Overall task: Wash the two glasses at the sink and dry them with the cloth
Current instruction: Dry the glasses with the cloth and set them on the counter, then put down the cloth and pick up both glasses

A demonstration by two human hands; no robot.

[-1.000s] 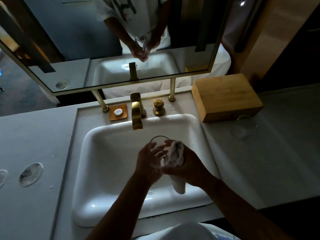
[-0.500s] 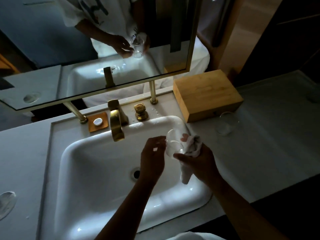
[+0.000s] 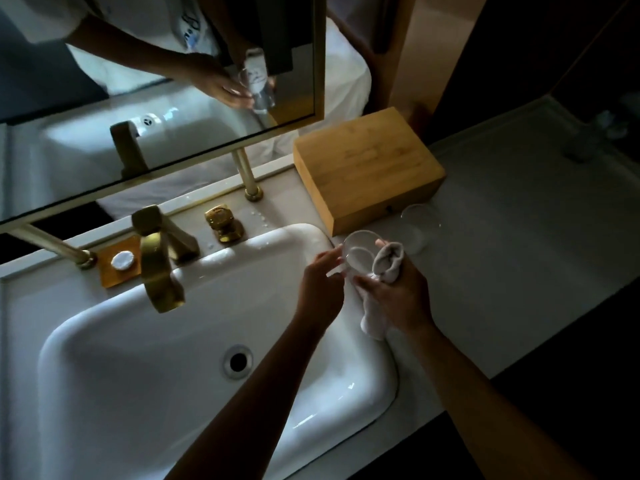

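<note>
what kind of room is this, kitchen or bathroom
Most likely a bathroom vanity, perhaps in a hotel. A white rectangular basin is set into a pale counter with a brushed gold tap, a gold-framed mirror stands right behind it, and a small round white soap rests on an amber dish.

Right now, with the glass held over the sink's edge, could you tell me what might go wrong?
The glass is held only by fingertips of the left hand and the cloth in the right hand, so it might slip onto the sink rim. The second glass stands close behind the wooden box corner; an elbow or the cloth could knock it.
</note>
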